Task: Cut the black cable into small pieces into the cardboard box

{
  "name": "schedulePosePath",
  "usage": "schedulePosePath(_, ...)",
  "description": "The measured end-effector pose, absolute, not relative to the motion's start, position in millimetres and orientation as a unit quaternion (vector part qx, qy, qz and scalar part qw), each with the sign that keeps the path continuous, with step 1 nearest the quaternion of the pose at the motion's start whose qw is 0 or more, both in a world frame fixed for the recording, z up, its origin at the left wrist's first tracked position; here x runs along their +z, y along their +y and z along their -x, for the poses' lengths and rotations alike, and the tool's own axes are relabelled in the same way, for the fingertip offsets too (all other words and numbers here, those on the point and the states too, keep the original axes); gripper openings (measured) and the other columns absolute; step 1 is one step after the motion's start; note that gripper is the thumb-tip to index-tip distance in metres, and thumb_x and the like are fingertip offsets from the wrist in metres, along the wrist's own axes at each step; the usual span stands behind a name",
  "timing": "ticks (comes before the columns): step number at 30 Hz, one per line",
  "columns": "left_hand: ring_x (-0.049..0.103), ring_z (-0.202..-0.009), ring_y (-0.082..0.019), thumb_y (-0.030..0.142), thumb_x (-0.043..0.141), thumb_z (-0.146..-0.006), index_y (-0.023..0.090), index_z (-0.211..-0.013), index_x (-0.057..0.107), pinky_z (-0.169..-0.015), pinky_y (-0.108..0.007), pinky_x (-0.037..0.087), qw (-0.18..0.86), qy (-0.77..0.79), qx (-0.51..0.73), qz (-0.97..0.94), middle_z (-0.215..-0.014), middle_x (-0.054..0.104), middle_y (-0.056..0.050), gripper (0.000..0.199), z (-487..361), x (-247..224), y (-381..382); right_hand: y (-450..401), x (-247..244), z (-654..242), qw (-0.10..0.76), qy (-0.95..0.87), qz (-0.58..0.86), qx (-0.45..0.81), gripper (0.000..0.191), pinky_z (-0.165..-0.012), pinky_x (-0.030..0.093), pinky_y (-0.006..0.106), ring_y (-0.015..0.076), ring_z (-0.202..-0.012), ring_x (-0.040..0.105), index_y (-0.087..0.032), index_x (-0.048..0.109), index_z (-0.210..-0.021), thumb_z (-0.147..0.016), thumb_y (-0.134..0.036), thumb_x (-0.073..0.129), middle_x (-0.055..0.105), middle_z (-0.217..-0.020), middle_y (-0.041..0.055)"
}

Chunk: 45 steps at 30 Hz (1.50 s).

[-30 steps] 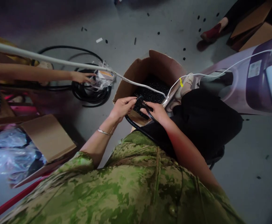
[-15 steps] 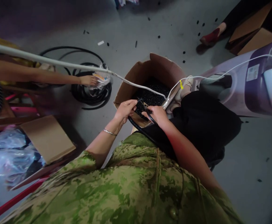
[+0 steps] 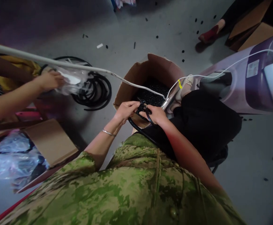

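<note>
My left hand (image 3: 126,111) is closed in a pinch at the near left rim of a cardboard box (image 3: 136,70). A black tube (image 3: 137,127) runs up from my lap into this hand; its end between the fingertips is small and dark. My right hand (image 3: 157,115) grips a pair of scissors (image 3: 149,116), with a black handle loop around the fingers and the blades pointing toward my left fingertips. Whether the blades touch the tube I cannot tell. Below both hands, the box holds a heap of small black pieces (image 3: 151,92).
A white cable (image 3: 87,67) crosses above the box. At left, a co-worker's hand (image 3: 50,80) holds a clear plastic bag (image 3: 74,81) beside coiled black tubing (image 3: 105,93). A purple-white machine (image 3: 238,72) stands right. An open carton (image 3: 53,142) with plastic bags sits lower left.
The co-worker's hand has drawn back to the left, pulling the clear bag away from the coil. My hands stay nearly in place, with only small shifts of the fingers and scissors.
</note>
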<state>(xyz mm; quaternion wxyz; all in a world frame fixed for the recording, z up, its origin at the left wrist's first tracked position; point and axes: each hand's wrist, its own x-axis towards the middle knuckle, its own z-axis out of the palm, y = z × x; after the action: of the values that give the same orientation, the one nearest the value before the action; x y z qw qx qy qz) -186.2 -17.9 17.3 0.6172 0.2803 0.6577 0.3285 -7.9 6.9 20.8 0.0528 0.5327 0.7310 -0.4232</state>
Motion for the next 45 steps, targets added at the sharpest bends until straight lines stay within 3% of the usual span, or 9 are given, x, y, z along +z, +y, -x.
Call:
schedulePosePath(18, 0.024, -0.039, -0.001, 0.042, 0.076, -0.070, 0.010, -0.089, 0.069, -0.040, -0.018, 0.013, 0.618, 0.659, 0.356, -0.239, -0.053, 0.043, 0.007, 0.038, 180.5, 11.4, -16.0, 6.5, 24.7, 10.7, 0.078, 0.744, -0.548, -0.373, 0.045, -0.075, 0.049, 0.030, 0.0274, -0.092, 0.071, -0.025, 0.075, -0.105, -0.087, -0.060, 0.054, 0.076, -0.096, 0.0099)
schedulePosePath(24, 0.025, -0.039, -0.001, 0.042, 0.075, -0.072, 0.011, -0.083, 0.065, -0.039, -0.017, 0.014, 0.620, 0.660, 0.354, -0.233, -0.054, 0.043, 0.007, 0.034, 179.8, 11.6, -15.3, 5.8, 19.2, 11.4, 0.076, 0.759, -0.538, -0.359, 0.036, -0.075, 0.049, 0.030, 0.0268, -0.091, 0.071, -0.023, 0.075, -0.104, -0.089, -0.049, 0.055, 0.076, -0.096, 0.0111)
schedulePosePath(34, 0.023, -0.040, -0.001, 0.047, 0.077, -0.068, 0.011, -0.087, 0.071, -0.040, -0.019, 0.012, 0.638, 0.639, 0.332, -0.273, -0.055, 0.042, 0.006, 0.041, 182.1, 16.1, -15.9, 7.2, 19.8, 9.8, 0.053, 0.738, -0.553, -0.383, 0.049, -0.079, 0.049, 0.033, 0.0266, -0.096, 0.069, -0.028, 0.068, -0.118, -0.087, -0.063, 0.053, 0.075, -0.102, 0.0069)
schedulePosePath(41, 0.023, -0.041, -0.001, 0.045, 0.077, -0.069, 0.010, -0.094, 0.072, -0.041, -0.019, 0.011, 0.641, 0.637, 0.322, -0.282, -0.055, 0.042, 0.006, 0.042, 184.1, 21.5, -12.2, 6.8, 22.0, 10.4, 0.035, 0.733, -0.556, -0.390, 0.049, -0.082, 0.049, 0.033, 0.0267, -0.098, 0.068, -0.029, 0.061, -0.128, -0.089, -0.057, 0.055, 0.075, -0.105, 0.0062)
schedulePosePath(45, 0.024, -0.041, -0.001, 0.044, 0.076, -0.071, 0.011, -0.088, 0.071, -0.041, -0.019, 0.012, 0.635, 0.641, 0.331, -0.276, -0.054, 0.042, 0.006, 0.038, 182.5, 18.9, -12.6, 6.1, 23.8, 10.0, 0.050, 0.738, -0.561, -0.371, 0.045, -0.082, 0.050, 0.033, 0.0274, -0.097, 0.069, -0.028, 0.067, -0.121, -0.089, -0.058, 0.054, 0.075, -0.102, 0.0078)
